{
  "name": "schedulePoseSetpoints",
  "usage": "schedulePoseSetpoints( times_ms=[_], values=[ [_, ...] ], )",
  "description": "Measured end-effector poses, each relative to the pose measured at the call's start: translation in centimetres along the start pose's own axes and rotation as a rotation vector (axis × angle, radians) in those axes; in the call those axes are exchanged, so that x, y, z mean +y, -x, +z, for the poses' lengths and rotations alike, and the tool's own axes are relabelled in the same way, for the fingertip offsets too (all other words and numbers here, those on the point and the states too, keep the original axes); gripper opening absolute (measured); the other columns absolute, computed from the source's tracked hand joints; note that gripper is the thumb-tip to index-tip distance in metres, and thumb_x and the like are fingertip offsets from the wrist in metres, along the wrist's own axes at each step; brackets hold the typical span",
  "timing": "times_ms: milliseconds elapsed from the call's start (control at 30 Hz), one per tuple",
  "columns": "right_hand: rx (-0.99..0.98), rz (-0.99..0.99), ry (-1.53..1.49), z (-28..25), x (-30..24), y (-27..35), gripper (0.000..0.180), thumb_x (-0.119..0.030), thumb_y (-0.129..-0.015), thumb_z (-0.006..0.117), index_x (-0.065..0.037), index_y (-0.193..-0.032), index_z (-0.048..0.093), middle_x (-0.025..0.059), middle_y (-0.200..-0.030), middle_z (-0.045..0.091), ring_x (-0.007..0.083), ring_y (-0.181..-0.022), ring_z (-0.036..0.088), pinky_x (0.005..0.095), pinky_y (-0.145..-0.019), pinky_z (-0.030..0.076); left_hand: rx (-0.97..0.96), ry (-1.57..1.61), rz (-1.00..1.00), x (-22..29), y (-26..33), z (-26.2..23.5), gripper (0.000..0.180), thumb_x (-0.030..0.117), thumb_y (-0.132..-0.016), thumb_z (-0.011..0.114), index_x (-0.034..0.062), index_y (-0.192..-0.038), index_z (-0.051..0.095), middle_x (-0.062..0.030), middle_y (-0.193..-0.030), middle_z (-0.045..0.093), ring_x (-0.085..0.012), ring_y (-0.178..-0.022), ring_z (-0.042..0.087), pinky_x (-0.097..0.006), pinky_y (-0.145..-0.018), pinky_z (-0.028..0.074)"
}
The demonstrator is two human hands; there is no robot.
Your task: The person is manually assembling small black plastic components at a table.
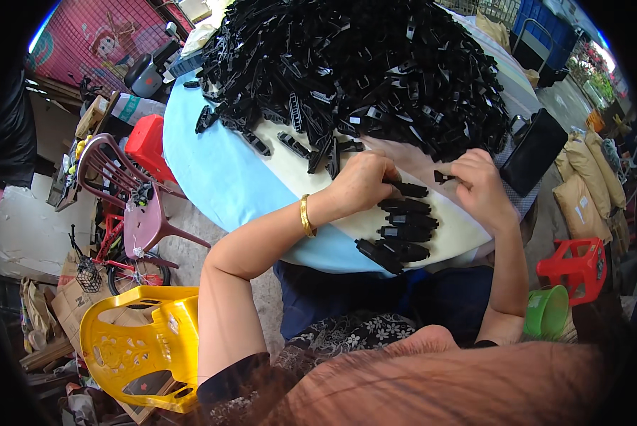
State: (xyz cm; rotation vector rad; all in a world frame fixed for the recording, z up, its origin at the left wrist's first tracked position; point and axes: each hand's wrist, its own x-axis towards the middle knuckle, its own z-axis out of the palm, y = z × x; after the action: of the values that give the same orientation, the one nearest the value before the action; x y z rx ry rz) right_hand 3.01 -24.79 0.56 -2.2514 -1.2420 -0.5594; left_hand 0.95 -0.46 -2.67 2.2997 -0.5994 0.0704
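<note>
My left hand, with a gold bracelet on its wrist, is closed on a long black plastic part at the near side of the round table. Across from it, my right hand pinches a small black plastic piece between thumb and fingers, a short gap away from that part. Below my left hand, several similar black parts lie stacked in a rough column on the striped cloth. A large heap of black plastic parts covers the far part of the table.
At the table's right lies a black flat case. To the left stand a yellow plastic chair, a mauve chair and a red stool. To the right are another red stool, a green bucket and brown sacks.
</note>
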Motion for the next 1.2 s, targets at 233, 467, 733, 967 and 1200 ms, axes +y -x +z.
schedulePoseSetpoints(
  times_ms=[233, 467, 733, 967, 1200],
  values=[
    [-0.052, 0.083, -0.074, 1.8, -1.3, 0.9, 0.011, 0.004, -0.064, 0.06, -0.002, -0.073, 0.063, 0.0064, -0.069, 0.061, 0.0221, -0.074, 0.057, 0.0342, -0.076, 0.042, 0.009, -0.02, -0.009, 0.2, -0.1, 0.2, 0.019, 0.01, -0.064, 0.075, 0.0004, -0.08, 0.069, -0.0125, -0.079, 0.062, -0.0281, -0.07, 0.063, -0.034, -0.067, 0.051],
    [-0.026, 0.071, -0.134, 3.7, -2.0, 0.1, 0.01, 0.002, -0.065, 0.062, -0.001, -0.074, 0.064, 0.0076, -0.069, 0.062, 0.0246, -0.075, 0.058, 0.036, -0.072, 0.044, 0.033, -0.029, 0.084, 0.5, 0.1, 1.1, 0.02, 0.01, -0.065, 0.073, 0.0009, -0.083, 0.069, -0.0121, -0.08, 0.06, -0.0273, -0.075, 0.061, -0.035, -0.069, 0.049],
    [0.135, 0.18, 0.056, 2.8, 0.6, 0.3, 0.024, -0.001, -0.065, 0.065, 0.002, -0.089, 0.066, 0.0086, -0.085, 0.062, 0.0273, -0.081, 0.055, 0.0371, -0.071, 0.047, 0.197, -0.55, -0.041, 0.6, 1.6, -4.1, 0.042, 0.029, -0.066, 0.079, 0.0014, -0.092, 0.061, -0.0143, -0.09, 0.059, -0.0318, -0.089, 0.056, -0.04, -0.079, 0.048],
    [0.02, 0.179, 0.268, 4.2, 1.1, -0.6, 0.027, 0.001, -0.063, 0.065, 0.0, -0.09, 0.066, 0.0072, -0.093, 0.059, 0.0273, -0.091, 0.054, 0.0371, -0.076, 0.048, 0.185, -0.713, -0.005, -0.8, 2.9, -2.2, 0.023, 0.017, -0.071, 0.068, 0.0033, -0.086, 0.058, -0.0115, -0.088, 0.057, -0.028, -0.09, 0.052, -0.036, -0.078, 0.045],
    [0.178, 0.415, -0.434, 4.1, -1.0, -0.1, 0.035, 0.004, -0.068, 0.063, 0.001, -0.103, 0.055, 0.0097, -0.088, 0.058, 0.0179, -0.071, 0.059, 0.0276, -0.064, 0.049, 0.068, -0.242, 0.319, -0.3, 0.9, 0.0, 0.026, 0.0, -0.068, 0.063, 0.0044, -0.093, 0.061, -0.0108, -0.097, 0.058, -0.0316, -0.097, 0.054, -0.037, -0.086, 0.047]
  ],
)
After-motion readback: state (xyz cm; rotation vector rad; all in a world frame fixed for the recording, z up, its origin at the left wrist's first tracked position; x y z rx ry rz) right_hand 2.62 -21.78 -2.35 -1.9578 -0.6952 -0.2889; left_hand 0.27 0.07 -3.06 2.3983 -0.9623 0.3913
